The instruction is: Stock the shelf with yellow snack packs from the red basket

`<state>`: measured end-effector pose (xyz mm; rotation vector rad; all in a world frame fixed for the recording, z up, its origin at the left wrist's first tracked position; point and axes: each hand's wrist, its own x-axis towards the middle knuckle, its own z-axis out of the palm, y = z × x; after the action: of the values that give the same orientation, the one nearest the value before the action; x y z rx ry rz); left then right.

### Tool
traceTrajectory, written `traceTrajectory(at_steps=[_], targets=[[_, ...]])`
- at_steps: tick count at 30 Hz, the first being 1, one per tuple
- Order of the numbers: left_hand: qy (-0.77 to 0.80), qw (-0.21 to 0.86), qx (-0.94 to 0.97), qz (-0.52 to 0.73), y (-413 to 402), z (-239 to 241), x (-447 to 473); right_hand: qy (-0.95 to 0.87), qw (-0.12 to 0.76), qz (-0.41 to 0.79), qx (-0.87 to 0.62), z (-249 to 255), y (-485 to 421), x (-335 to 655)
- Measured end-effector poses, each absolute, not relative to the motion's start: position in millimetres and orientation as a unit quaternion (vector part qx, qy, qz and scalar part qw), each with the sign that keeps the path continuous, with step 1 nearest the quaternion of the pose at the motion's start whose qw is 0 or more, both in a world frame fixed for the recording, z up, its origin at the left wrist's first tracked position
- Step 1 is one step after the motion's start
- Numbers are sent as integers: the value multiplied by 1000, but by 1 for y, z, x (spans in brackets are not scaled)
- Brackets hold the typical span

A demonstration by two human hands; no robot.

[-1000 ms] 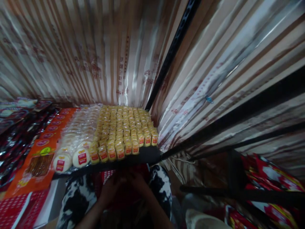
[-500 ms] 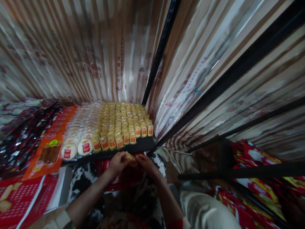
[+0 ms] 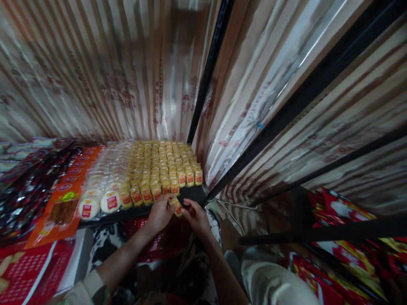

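Observation:
My left hand (image 3: 159,214) and my right hand (image 3: 196,216) meet at the front edge of a dark shelf (image 3: 190,193). Between their fingers they pinch one small yellow snack packet (image 3: 176,206) with a red label. Right behind the hands, several rows of the same yellow packets (image 3: 160,166) fill the shelf. Round white cakes in clear wrap (image 3: 103,186) lie to the left of those rows. Both forearms reach up from the bottom of the view.
Orange snack bags (image 3: 63,199) and dark shiny bags (image 3: 22,186) lie further left. A red basket (image 3: 160,241) sits below the hands. A black rack post (image 3: 206,76) rises behind the shelf. Striped plastic sheeting (image 3: 111,72) forms the walls. Red packets (image 3: 343,237) lie at right.
My hands have risen from down in the red basket to the shelf's front edge, carrying the yellow packet up with them. The view has tilted slightly.

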<state>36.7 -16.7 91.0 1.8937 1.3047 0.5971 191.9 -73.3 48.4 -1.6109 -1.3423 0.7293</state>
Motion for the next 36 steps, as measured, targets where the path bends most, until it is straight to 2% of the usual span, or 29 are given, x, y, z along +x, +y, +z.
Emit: traceTrajectory(at_steps=[5, 12, 17, 24, 31, 36], targets=[[493, 357, 753, 249, -16, 93, 56, -620, 425, 186, -632, 47, -73, 188], [485, 347, 757, 265, -11, 96, 77, -620, 428, 65, -654, 37, -61, 189], [464, 339, 755, 317, -8, 98, 82, -568, 431, 84, -696, 40, -42, 197], [465, 231, 796, 310, -11, 76, 78, -474, 434, 120, -757, 42, -20, 188], [442, 176, 819, 322, -11, 50, 73, -467, 393, 107, -785, 34, -12, 185], [443, 170, 826, 303, -11, 41, 72, -481, 401, 87, -775, 26, -5, 186]])
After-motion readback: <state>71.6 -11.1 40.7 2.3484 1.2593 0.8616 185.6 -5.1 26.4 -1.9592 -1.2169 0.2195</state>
